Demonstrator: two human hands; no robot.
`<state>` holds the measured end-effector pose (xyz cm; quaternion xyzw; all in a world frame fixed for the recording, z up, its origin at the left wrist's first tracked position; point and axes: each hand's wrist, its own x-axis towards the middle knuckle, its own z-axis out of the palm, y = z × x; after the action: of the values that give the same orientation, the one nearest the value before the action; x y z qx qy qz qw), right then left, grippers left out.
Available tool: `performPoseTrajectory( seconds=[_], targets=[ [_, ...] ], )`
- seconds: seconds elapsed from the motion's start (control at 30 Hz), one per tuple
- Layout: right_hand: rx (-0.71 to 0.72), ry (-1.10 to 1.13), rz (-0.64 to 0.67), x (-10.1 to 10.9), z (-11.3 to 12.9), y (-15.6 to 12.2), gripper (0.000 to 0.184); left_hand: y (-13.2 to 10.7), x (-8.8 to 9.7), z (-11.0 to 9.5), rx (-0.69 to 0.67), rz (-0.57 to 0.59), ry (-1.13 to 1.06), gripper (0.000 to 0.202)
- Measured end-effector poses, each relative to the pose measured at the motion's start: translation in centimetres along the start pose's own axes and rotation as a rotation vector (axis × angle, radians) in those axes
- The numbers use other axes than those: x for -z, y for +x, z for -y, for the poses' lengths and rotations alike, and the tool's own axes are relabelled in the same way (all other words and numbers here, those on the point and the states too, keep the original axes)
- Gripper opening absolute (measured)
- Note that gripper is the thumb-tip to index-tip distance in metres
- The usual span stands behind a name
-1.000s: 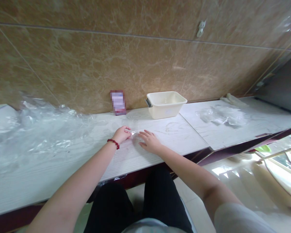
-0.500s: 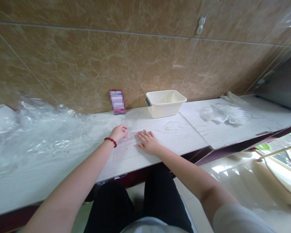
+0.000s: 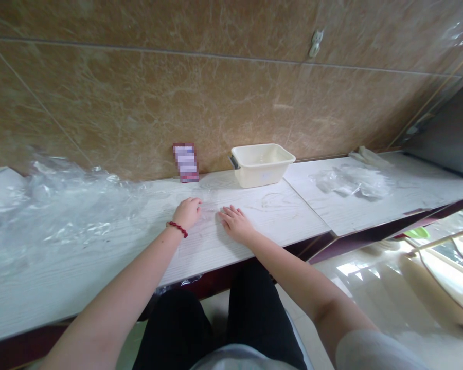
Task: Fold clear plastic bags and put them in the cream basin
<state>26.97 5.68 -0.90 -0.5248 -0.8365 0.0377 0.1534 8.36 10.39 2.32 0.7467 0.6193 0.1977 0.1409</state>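
A thin clear plastic bag lies flat on the white wood-grain counter in front of me, its edges hard to make out. My left hand, with a red bead bracelet at the wrist, has its fingers curled down on the bag's left side; the fingertips are partly hidden. To the right, my right hand lies palm down with fingers stretched out, at the bag's right side. It grips nothing.
A large heap of clear plastic bags covers the counter's left part. Behind my hands stand a cream plastic tub and a phone-like, pixelated upright object against the tiled wall. Flat clear bags lie on the right.
My left hand has turned slightly, its fingers curling lower over the plastic. My right hand has barely moved and stays flat.
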Motion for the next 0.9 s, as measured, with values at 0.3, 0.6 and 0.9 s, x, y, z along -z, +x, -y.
performPoseTrajectory(
  seconds=[0.3, 0.6, 0.9],
  targets=[
    [-0.001, -0.003, -0.006, -0.1, 0.1, 0.0, 0.041, -4.4, -1.5, 0.0, -0.448, 0.221, 0.341, 0.05],
    [0.003, -0.006, -0.012, -0.3, -0.1, 0.0, 0.041, -4.6, 0.0, 3.1, -0.295, 0.195, 0.431, 0.053],
    [0.007, 0.005, -0.01, -0.3, -0.1, 0.0, 0.04, -4.3, 2.5, 9.0, 0.034, 0.143, 0.524, 0.057]
  ],
)
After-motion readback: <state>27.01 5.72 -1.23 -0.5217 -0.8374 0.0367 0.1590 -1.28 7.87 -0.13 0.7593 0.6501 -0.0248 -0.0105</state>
